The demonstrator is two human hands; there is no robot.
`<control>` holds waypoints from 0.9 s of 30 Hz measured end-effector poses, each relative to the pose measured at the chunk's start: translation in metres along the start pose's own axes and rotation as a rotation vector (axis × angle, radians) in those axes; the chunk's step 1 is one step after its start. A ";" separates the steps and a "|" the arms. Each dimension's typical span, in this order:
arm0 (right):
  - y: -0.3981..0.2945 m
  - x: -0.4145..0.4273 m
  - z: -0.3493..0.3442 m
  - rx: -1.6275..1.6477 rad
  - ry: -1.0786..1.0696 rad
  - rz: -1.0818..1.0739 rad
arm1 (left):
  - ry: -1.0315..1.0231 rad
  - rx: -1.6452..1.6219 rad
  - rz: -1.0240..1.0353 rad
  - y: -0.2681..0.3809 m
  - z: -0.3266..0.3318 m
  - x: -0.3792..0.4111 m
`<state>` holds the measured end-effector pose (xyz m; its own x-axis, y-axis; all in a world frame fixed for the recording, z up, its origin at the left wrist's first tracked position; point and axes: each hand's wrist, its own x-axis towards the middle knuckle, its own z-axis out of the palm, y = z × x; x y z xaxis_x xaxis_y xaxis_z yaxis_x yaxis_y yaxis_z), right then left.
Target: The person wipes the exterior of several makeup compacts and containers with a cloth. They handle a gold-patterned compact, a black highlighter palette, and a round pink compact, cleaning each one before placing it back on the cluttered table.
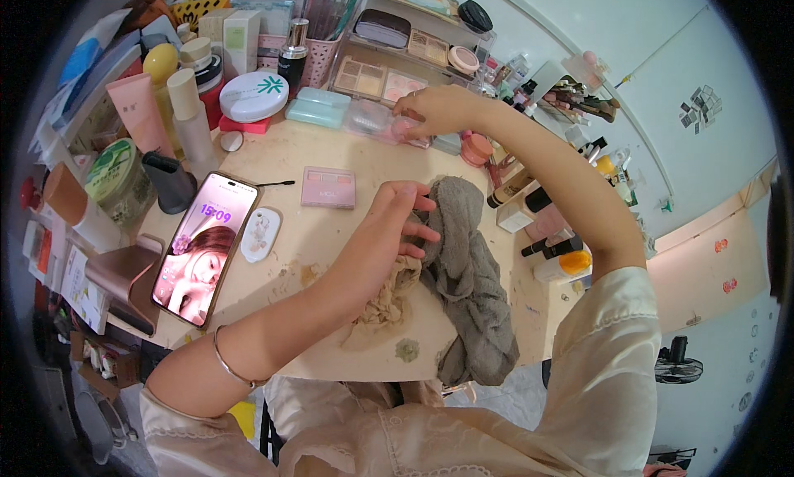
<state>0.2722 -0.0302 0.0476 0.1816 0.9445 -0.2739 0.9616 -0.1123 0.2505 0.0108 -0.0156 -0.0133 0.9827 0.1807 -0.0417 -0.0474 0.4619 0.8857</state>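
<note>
My right hand (443,111) reaches to the back of the wooden table, fingers curled over a clear pink plastic case (403,128). Whether it grips that case is not clear. Beside it lie a clear case (367,117) and a pale turquoise case (318,108). Nearer to me, my left hand (403,220) hovers with loosely bent, parted fingers by a crumpled grey cloth (474,285). A crumpled beige cloth (391,297) lies under that wrist. Left of this hand, a pink makeup palette (329,188) lies flat on the table (335,241).
A phone (205,247) with a lit screen, a white oval case (260,235) and a small black-tipped brush (276,183) lie on the left. Bottles and tubes (139,114) crowd the left edge. A clear makeup organizer (397,61) stands behind; more bottles (561,263) line the right.
</note>
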 end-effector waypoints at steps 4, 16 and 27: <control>0.007 0.002 0.008 0.028 0.002 0.022 | -0.003 -0.004 0.003 0.001 0.002 -0.001; 0.043 -0.006 0.004 0.041 -0.029 0.101 | -0.025 0.008 0.001 0.000 0.001 -0.001; 0.020 -0.012 0.004 0.106 -0.008 0.011 | -0.032 0.015 -0.010 0.000 -0.001 -0.001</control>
<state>0.2899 -0.0447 0.0525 0.1935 0.9404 -0.2796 0.9758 -0.1549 0.1542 0.0099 -0.0147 -0.0136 0.9883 0.1484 -0.0358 -0.0353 0.4507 0.8920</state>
